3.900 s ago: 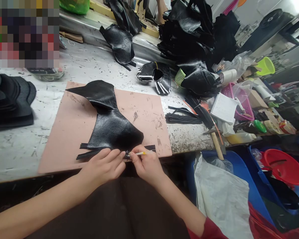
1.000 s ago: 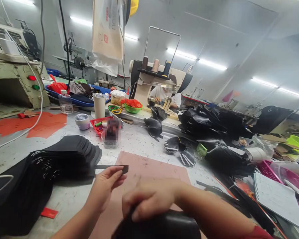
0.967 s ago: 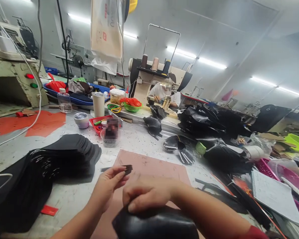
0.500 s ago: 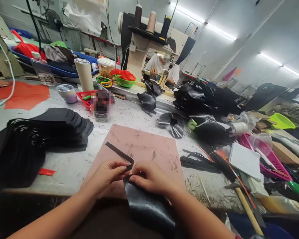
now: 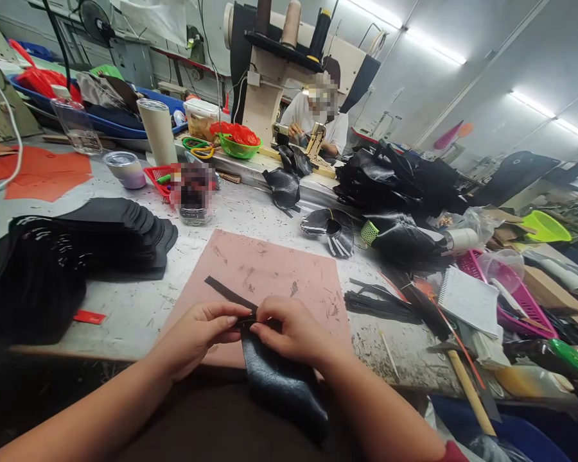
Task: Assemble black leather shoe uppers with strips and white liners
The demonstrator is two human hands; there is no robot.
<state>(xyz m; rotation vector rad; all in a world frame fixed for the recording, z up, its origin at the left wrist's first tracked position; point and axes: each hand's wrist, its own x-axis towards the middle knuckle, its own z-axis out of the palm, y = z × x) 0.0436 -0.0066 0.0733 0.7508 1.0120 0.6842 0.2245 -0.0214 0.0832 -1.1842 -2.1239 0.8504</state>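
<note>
My left hand [image 5: 207, 333] pinches a narrow black strip [image 5: 228, 290], whose free end reaches out over the pink board [image 5: 270, 263]. My right hand [image 5: 289, 327] grips the upper edge of a shiny black leather piece [image 5: 284, 378], which hangs down over the table edge toward my lap. Thumbs and fingertips of both hands meet where the strip lies against the leather's edge. My fingers partly cover that spot, so how the two pieces overlap there is hard to see.
Stacked black pieces [image 5: 96, 237] lie at left, black strips [image 5: 380, 305] at right. A hammer [image 5: 469, 391] and a notebook [image 5: 469, 298] are farther right. Behind stand a tumbler [image 5: 158, 131], a black leather pile [image 5: 390, 179] and a sewing machine [image 5: 264, 96]; a person sits beyond it.
My left hand has come closer to my right, bringing the strip against the leather's edge. The strip's bent end now lies hidden at my fingertips. The camera view has shifted slightly.
</note>
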